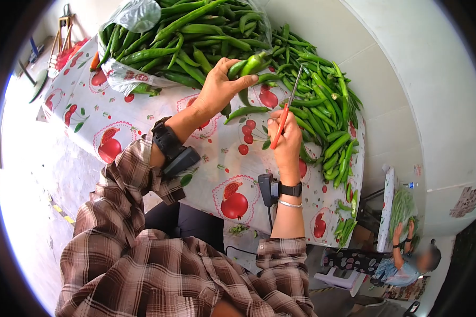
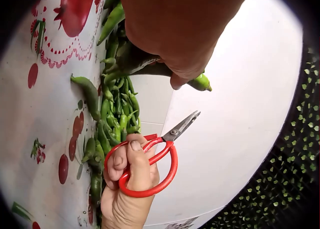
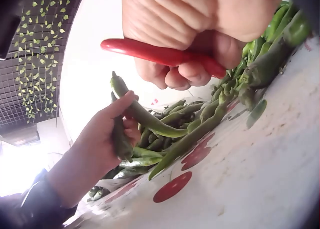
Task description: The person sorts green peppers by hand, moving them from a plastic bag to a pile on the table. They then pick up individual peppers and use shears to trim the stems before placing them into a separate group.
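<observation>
My left hand (image 1: 222, 87) holds green chili peppers (image 1: 255, 64) above the table, between the bagged peppers and the loose pile. In the right wrist view, the thumb lies across a lighter pepper (image 3: 145, 114), while a darker pepper (image 3: 120, 139) hangs lower in the same hand (image 3: 102, 129). My right hand (image 1: 286, 140) grips red-handled scissors (image 1: 281, 124) close by on the right. Their blades (image 2: 181, 126) point up and away from the palm, nearly together in the left wrist view, apart from the held peppers. Below the hands, a single pepper (image 1: 246, 112) lies on the cloth.
A clear plastic bag (image 1: 137, 18) full of green peppers stands at the back left. Loose peppers (image 1: 322, 105) spread along the table's right side by the wall. Pomegranate-print cloth (image 1: 206, 164) covers the table. Another person (image 1: 402, 267) handles greens (image 1: 402, 206) at lower right, near a stool (image 1: 338, 277).
</observation>
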Demonstrator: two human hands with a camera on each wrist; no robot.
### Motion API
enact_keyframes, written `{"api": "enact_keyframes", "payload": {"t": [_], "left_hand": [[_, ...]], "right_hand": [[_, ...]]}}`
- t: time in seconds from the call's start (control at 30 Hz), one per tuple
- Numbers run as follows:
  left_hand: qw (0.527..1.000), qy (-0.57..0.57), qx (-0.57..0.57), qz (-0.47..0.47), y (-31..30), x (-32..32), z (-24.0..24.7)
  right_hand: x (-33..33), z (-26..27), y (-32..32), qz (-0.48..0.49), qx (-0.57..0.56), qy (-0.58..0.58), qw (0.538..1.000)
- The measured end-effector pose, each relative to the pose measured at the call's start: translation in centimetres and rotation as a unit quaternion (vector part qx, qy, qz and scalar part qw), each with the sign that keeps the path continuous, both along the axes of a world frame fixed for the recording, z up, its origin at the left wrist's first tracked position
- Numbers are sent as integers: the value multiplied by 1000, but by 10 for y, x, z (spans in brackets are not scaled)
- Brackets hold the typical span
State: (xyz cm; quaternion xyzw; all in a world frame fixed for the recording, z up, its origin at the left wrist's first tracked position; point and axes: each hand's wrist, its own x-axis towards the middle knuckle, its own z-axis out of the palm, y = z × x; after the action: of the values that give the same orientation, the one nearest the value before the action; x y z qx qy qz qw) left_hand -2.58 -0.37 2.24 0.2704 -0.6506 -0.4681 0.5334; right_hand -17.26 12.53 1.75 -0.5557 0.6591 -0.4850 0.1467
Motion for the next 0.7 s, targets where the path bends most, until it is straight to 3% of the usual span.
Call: {"api": "enact_keyframes", "payload": {"t": [0.07,0.13,0.37,0.43,0.53,0.7], "left_hand": [[973,40,207,-89,4,0,5],[962,87,222,-135,3,-1,4],[914,105,317,-231,0,-6,-9],[893,139,337,-264,1,-6,-9],[881,163,350,-274,-2,-6,-14],[883,149,350,-274,-2,-5,-15]], "right_hand": [[2,3,0,-30,-31,23,999],[8,8,1,11,-42,-102,994],[-5,-1,-1,-57,-26,-7,998],[-8,-2,-3,-56,-27,-110,992],[-3,7,2,-59,-37,-135,988],[-18,22,26,-60,32,-2,998]]}}
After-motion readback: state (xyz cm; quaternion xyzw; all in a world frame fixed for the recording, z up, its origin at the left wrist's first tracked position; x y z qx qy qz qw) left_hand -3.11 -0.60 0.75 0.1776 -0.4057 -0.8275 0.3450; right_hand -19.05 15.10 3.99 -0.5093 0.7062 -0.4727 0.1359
